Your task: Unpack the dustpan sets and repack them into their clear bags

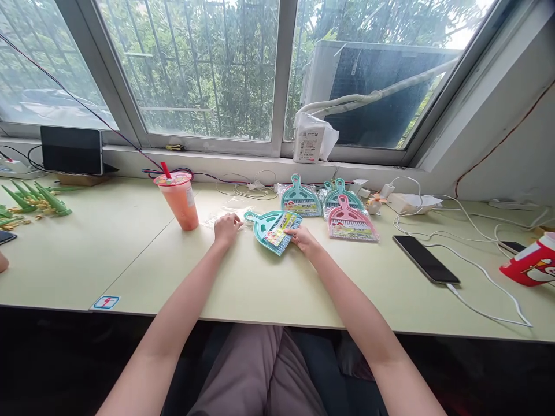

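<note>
Pinching teal dustpan set [269, 232] by its right edge, right hand [305, 240]; left hand [227, 230] beside handle [250, 216], grip unclear

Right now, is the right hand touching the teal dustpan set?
Touching: the head view shows the right hand gripping the teal dustpan set near its bristle end, thumb over the front.

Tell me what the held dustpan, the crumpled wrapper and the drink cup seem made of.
Dustpan: probably moulded plastic, smooth, evenly teal with rounded edges.
Wrapper: likely thin plastic film, see-through and creased.
Drink cup: seemingly smooth, clear plastic; its orange-pink contents show through.
</note>
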Demonstrator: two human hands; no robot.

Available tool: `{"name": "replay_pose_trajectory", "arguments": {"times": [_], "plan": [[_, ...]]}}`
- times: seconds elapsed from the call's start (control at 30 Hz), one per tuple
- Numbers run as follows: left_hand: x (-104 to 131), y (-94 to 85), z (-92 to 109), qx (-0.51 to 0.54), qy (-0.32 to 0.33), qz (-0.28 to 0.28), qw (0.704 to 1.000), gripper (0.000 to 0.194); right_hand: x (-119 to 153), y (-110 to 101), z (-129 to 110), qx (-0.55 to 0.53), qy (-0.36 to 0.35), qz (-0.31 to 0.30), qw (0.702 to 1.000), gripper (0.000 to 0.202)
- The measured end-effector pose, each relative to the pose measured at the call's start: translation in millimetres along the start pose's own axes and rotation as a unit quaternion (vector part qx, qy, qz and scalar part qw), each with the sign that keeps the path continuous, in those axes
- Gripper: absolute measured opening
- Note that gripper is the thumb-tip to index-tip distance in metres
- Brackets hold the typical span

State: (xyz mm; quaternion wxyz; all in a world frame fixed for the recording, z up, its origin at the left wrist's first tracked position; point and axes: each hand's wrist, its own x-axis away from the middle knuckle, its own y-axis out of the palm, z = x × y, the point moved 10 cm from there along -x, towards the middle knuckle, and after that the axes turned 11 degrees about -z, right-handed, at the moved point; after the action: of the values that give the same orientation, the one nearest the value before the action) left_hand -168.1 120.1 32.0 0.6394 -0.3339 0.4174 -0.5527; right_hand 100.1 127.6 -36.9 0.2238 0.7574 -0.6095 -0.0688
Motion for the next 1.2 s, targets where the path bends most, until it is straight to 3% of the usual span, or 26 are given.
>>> {"name": "replay_pose_trajectory", "arguments": {"times": [0.23,0.33,0.53,0.7,0.83,0.97,1.03,1.13,1.17,1.2], "plan": [[7.6,-25.1,-22.5,0.097,-0.071,0.104,0.987,0.015,3.7,10.0,-7.9,0.012,0.003,-0.042,0.999,0.027],[8.9,-28.7,-22.9,0.129,-0.067,0.123,0.982,0.017,5.7,12.9,-9.8,0.023,0.006,-0.051,0.998,0.024],[18.7,-32.0,26.7,0.032,0.082,0.163,0.983,0.011,7.1,-3.6,-12.6,0.011,-0.046,0.044,0.998,0.029],[30.3,-34.9,49.0,-0.017,0.130,0.198,0.971,0.012,5.9,16.0,-9.2,0.040,-0.042,-0.024,0.998,0.028],[32.6,-25.1,66.5,0.001,0.211,0.139,0.968,0.014,8.6,31.7,-10.1,0.037,-0.060,-0.058,0.996,0.031],[43.7,-21.0,85.0,0.038,0.259,0.114,0.958,0.015,11.1,29.7,-13.4,0.008,-0.091,-0.033,0.995,0.032],[47.5,-35.7,76.2,0.102,0.214,0.179,0.955,0.027,11.8,24.4,-13.9,-0.008,-0.100,-0.010,0.995,0.031],[48.1,-55.1,25.7,0.285,0.056,0.300,0.909,0.057,12.2,19.6,-15.4,-0.033,-0.115,0.007,0.993,0.031],[42.7,-50.5,7.7,0.365,0.008,0.294,0.883,0.063,12.4,19.2,-16.0,-0.041,-0.120,0.009,0.992,0.031],[32.9,-39.1,-5.0,0.450,-0.026,0.251,0.857,0.066,12.6,19.5,-16.3,-0.048,-0.124,0.010,0.991,0.031]]}}
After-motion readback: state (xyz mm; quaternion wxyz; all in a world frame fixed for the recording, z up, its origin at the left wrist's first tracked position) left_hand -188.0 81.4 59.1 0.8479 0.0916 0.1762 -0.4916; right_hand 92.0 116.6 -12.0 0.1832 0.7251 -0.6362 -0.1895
